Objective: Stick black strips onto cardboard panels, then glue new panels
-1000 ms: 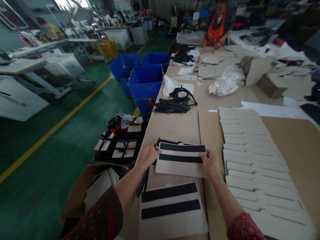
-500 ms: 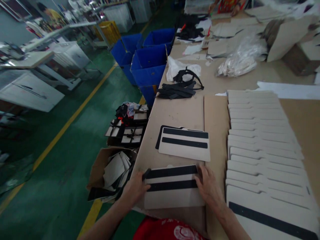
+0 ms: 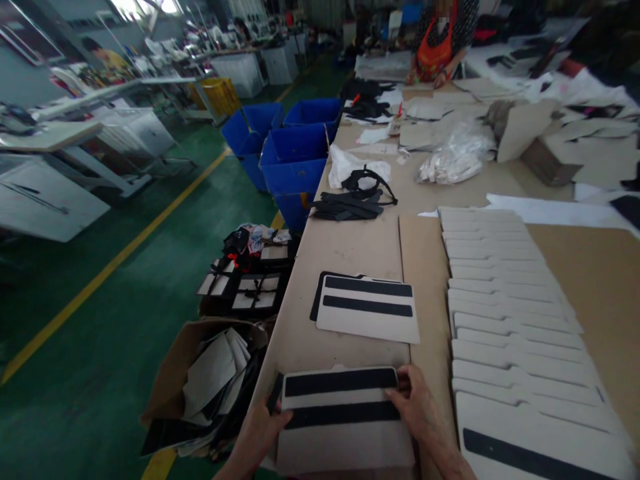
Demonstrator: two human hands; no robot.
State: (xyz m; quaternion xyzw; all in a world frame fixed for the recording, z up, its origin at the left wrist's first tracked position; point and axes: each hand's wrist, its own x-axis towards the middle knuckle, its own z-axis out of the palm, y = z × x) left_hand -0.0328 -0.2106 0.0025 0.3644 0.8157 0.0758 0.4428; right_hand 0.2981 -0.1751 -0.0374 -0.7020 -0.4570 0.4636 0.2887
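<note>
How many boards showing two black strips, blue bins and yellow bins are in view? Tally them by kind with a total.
Boards with two black strips: 2
Blue bins: 3
Yellow bin: 1
Total: 6

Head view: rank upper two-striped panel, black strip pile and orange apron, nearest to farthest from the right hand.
1. Upper two-striped panel, ahead-left of the right hand
2. Black strip pile, beyond that panel
3. Orange apron, far background, ahead
</note>
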